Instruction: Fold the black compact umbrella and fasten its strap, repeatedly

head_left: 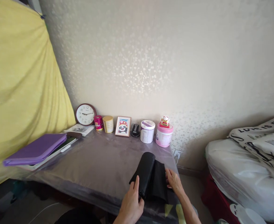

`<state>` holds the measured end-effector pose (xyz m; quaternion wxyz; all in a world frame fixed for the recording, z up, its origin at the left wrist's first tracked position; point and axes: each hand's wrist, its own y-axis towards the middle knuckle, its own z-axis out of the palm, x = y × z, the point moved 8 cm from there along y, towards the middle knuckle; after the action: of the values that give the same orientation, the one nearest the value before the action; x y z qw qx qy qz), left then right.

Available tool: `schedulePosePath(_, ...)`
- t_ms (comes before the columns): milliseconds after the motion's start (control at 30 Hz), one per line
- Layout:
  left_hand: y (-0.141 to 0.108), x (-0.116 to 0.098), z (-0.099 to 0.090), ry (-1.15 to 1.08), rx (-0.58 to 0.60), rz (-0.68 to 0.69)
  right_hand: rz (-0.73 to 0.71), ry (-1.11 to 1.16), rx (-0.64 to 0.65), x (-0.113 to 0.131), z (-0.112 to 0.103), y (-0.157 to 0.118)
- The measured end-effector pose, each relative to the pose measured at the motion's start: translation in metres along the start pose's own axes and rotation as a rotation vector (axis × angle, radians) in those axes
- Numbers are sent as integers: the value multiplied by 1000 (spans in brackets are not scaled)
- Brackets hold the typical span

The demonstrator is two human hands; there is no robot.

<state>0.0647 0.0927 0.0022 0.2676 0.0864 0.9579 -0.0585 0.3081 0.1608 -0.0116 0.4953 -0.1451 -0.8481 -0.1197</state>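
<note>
Apparently rolling or unrolling; black roll (pixel 145 171) on table (pixel 99 158), 5 o'clock; left hand (pixel 131 202) clamps near end, right hand (pixel 173 180) pinches flap (pixel 158 183) at 3 o'clock; next move likely needs even tension

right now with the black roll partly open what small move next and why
I'd probably ease the right hand outward, spreading the loose flap: its fingers are at the flap's outer edge, while the left hand grips the near end of the black roll.
</note>
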Motion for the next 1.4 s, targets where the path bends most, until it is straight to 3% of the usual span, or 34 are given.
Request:
schedulePosePath(133,4,7,-7,-75,-4,1,66,-23,9,4,6,5)
schedulePosePath(367,7,12,-5,-93,-27,19,-70,-183,-105,20,11,12)
schedulePosePath(567,7,15,-6,-51,-6,-8,-82,-105,-135,7,-3,14)
schedulePosePath(667,5,13,-5,-29,25,-29,-70,-48,-90,1,-3,15)
schedulePosePath(767,3,9,-5,8,30,-33,-75,32,-17,6,6,17)
schedulePosePath(967,1,3,-2,79,55,-42,-87,180,-13,39,19,20)
schedulePosePath(1167,0,1,2,129,58,-40,-8,264,49,65,49,21)
schedulePosePath(1400,1,0,10,154,59,-34,-30,56,55,81,81,23)
